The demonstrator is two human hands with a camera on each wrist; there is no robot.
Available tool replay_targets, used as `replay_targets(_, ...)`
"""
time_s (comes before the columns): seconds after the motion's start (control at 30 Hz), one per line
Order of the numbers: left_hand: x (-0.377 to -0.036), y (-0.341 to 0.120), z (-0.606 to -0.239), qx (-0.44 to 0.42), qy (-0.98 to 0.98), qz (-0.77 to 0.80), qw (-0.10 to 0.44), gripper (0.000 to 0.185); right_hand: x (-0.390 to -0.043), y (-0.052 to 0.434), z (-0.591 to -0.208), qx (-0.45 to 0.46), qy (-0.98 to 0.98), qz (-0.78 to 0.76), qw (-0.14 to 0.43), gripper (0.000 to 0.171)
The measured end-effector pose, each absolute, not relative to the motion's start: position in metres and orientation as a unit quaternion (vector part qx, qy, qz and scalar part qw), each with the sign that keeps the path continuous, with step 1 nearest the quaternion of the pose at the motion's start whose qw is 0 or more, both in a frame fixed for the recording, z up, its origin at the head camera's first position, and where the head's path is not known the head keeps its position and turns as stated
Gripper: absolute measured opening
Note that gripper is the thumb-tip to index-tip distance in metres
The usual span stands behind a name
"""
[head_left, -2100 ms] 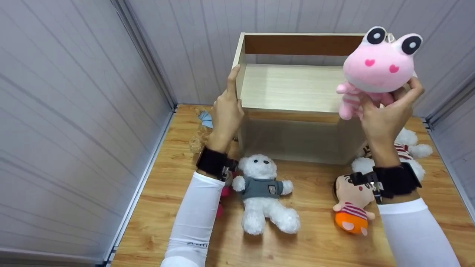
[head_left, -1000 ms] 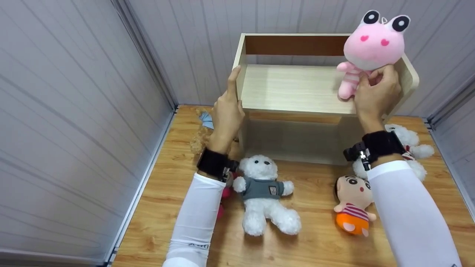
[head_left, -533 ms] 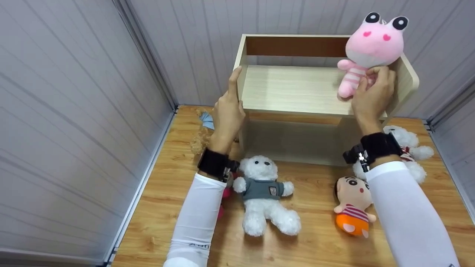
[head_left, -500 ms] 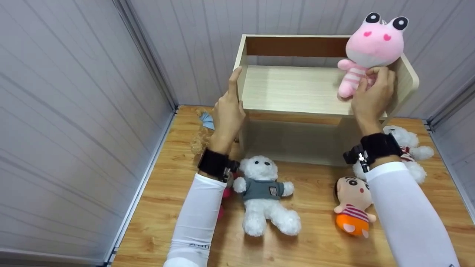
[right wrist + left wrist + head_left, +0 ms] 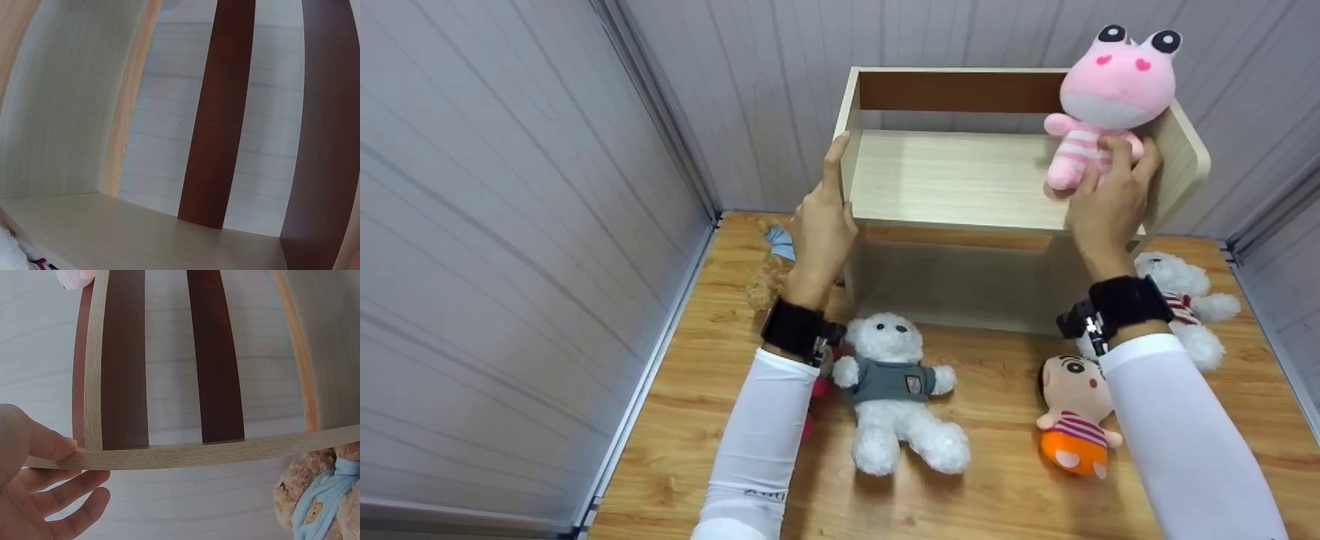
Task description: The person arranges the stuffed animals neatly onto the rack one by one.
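A pink frog plush toy (image 5: 1117, 86) with big eyes and a striped body sits upright at the right end of the upper shelf of a pale wooden rack (image 5: 952, 180). My right hand (image 5: 1110, 195) holds it low on the body, thumb and fingers around one leg. My left hand (image 5: 821, 217) grips the rack's left side panel. In the left wrist view, the thumb of the left hand (image 5: 34, 467) lies on one side of the panel edge (image 5: 191, 457) and the fingers on the other. The right wrist view shows the rack's lower compartment (image 5: 135, 236), with the plush out of sight.
On the wood floor lie a white bear in a grey shirt (image 5: 892, 382) and a doll with orange shorts (image 5: 1076, 435). Right of the rack is a white plush in stripes (image 5: 1196, 315); left of it, a brown bear in blue (image 5: 320, 500). Grey walls (image 5: 540, 225) enclose the space.
My right hand has brought the frog plush down and left onto the upper shelf. Just now the plush's head tips back slightly and the right fingers spread more. The left hand has stayed put.
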State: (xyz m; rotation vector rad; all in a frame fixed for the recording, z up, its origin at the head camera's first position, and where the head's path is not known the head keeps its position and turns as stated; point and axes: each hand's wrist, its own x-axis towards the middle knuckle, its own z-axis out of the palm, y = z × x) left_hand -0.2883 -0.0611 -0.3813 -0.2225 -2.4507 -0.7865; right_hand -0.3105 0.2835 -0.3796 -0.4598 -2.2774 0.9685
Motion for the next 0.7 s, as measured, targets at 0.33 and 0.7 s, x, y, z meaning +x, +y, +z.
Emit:
replay_targets(0.33,-0.289,-0.063,-0.383,-0.086,-0.911,-0.284,0.286,0.086,-0.302,0.281,-0.388,-0.148,-0.871,0.346,0.317,0.049)
replay_targets(0.7,-0.291,-0.064,-0.382,-0.075,-0.914,-0.281,0.284,0.087,-0.29,0.283,-0.406,-0.097,-0.87,0.31,0.372,0.056)
